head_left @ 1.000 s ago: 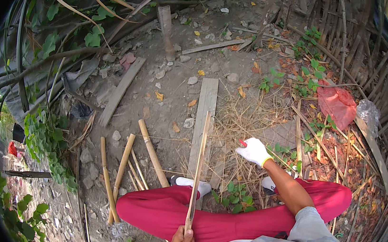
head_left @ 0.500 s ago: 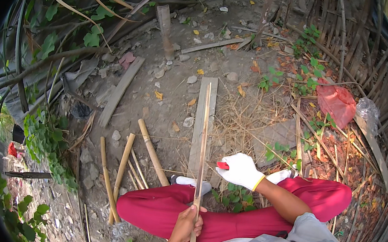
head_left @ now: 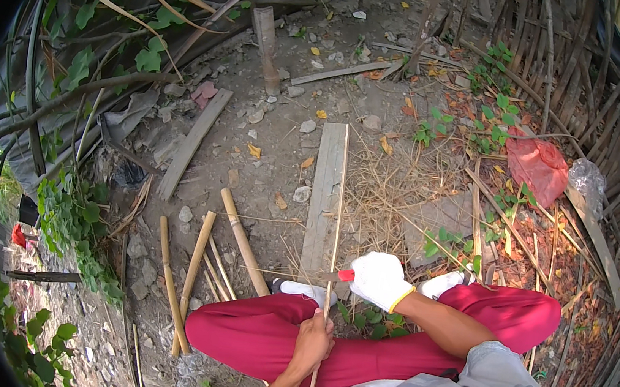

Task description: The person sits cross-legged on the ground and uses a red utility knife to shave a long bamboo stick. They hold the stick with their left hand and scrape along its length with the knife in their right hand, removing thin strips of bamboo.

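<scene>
My bare left hand is closed around a long, thin bamboo strip, just in front of my lap. The strip stands lengthwise away from me, its far end over a grey wooden plank on the ground. In a white glove, my right hand grips a knife by its red handle. The dark blade points left and crosses the strip a little beyond my left hand; whether it cuts in, I cannot tell.
Several bamboo pieces lie by my left knee. Dry shavings cover the ground right of the plank. Farther right are a red plastic bag and a stick fence. A short post stands ahead; leafy vines grow at left.
The strip now shows its narrow edge instead of its broader, split-looking side. My left hand has slid forward along it. My right hand has turned slightly, bringing the knife blade across the strip.
</scene>
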`<state>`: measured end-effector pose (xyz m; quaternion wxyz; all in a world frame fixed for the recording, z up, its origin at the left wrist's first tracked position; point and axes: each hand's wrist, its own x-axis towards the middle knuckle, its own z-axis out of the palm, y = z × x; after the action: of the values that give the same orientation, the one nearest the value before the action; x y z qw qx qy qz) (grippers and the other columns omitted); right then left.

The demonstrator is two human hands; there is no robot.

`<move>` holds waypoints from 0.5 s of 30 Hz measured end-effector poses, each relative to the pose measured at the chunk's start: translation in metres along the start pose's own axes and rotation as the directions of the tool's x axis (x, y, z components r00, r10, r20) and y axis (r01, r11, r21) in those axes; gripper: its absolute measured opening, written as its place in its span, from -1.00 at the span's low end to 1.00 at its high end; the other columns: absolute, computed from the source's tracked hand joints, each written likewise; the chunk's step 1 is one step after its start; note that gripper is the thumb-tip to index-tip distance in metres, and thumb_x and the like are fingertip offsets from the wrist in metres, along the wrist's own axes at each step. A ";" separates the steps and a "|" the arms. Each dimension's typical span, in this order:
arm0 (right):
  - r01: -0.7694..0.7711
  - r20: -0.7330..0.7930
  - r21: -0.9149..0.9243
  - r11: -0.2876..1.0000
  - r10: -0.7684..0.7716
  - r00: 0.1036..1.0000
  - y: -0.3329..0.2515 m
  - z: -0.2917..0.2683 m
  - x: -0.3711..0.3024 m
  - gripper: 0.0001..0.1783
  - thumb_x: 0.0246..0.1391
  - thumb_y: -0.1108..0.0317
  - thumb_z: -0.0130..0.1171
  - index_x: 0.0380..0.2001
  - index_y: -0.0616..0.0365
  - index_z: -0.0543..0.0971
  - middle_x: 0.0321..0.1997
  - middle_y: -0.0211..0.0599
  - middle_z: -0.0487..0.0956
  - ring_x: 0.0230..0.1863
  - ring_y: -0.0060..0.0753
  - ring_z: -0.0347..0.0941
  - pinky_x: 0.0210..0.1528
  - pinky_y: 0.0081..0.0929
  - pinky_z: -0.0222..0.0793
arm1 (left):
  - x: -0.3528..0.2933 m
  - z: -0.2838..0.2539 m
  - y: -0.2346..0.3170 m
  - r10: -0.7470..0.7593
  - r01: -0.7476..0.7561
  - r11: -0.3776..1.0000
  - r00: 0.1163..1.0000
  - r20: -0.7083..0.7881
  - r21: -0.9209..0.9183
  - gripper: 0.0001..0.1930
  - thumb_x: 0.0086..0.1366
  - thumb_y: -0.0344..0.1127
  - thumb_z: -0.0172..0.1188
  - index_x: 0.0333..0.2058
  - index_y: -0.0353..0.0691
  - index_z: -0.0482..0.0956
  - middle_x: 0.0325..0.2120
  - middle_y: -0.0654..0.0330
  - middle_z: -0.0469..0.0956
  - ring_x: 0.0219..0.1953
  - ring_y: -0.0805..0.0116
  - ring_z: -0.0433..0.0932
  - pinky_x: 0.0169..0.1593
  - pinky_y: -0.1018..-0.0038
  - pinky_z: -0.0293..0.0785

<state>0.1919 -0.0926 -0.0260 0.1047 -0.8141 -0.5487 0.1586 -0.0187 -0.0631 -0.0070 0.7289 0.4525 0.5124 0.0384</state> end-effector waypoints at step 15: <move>-0.148 0.030 -0.021 0.989 0.148 0.989 0.008 0.025 0.032 -0.73 0.06 0.25 0.16 -0.41 0.19 0.75 -0.41 0.04 0.71 -0.31 0.06 0.71 -0.27 -0.06 0.61 | -0.003 -0.028 -0.043 0.133 -0.094 0.879 0.990 -0.050 0.468 -0.35 0.60 0.01 -0.36 -0.64 -0.31 0.28 -0.73 0.04 0.25 -0.64 0.09 0.28 -0.40 0.14 0.25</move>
<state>0.2011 -0.0662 -0.0563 0.0766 -0.8509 -0.4897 0.1737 -0.0594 -0.0730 -0.0372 0.5748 0.6409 0.5083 -0.0242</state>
